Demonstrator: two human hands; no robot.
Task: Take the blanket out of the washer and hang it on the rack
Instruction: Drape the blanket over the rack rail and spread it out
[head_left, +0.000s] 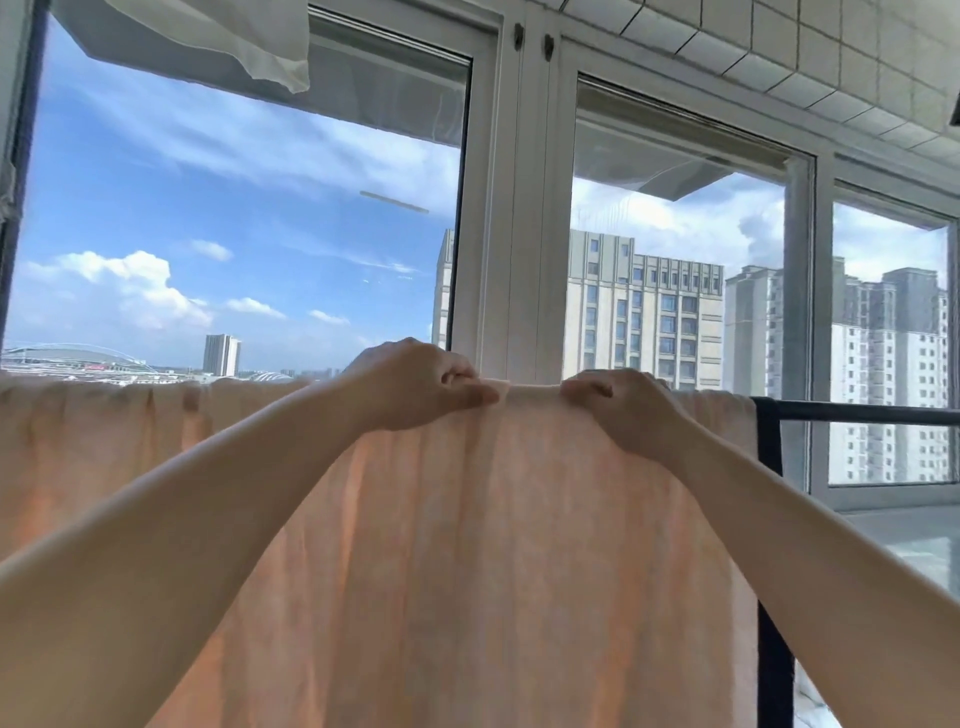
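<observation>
A pale peach blanket (493, 545) hangs draped over the top bar of a black metal rack (857, 410), spread from the left edge of the view to just short of the rack's right post. My left hand (421, 384) pinches the blanket's top fold on the bar near the middle. My right hand (623, 410) grips the same fold a short way to the right. Both arms reach up from below. The washer is not in view.
Tall white-framed windows (519, 208) stand just behind the rack, with sky and apartment towers outside. A white cloth (249, 36) hangs at the top left. The rack's right post (774, 649) runs down beside my right arm. A tiled ceiling is overhead.
</observation>
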